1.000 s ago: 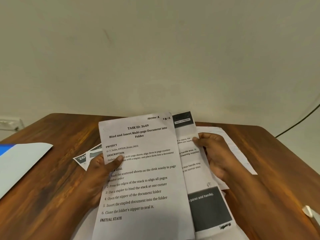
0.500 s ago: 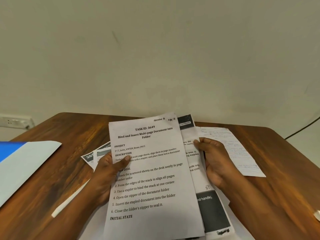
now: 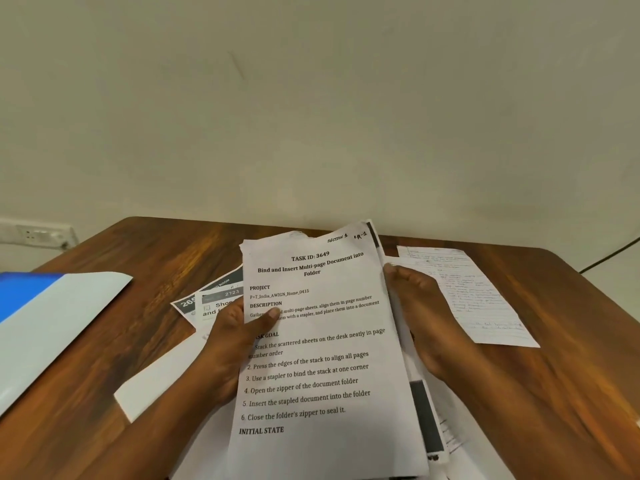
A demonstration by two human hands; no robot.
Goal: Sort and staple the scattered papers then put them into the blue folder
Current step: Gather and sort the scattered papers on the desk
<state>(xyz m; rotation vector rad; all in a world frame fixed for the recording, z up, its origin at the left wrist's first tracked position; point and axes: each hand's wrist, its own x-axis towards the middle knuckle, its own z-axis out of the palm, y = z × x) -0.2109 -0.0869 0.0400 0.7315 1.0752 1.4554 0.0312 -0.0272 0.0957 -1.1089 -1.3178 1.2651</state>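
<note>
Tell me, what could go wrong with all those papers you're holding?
The stack isn't squared: a dark-edged sheet sticks out on the right, so stapling now might bind it crooked. The handwritten page and the printed sheets lying on the table could get left out. The left hand and right hand only hold the edges, so pages may slip.

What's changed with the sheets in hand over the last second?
The right hand has slid the sheet behind in under the task sheet, so they nearly line up now. The left hand keeps its grip, thumb on the page. The blue folder and handwritten sheet lie untouched.
</note>
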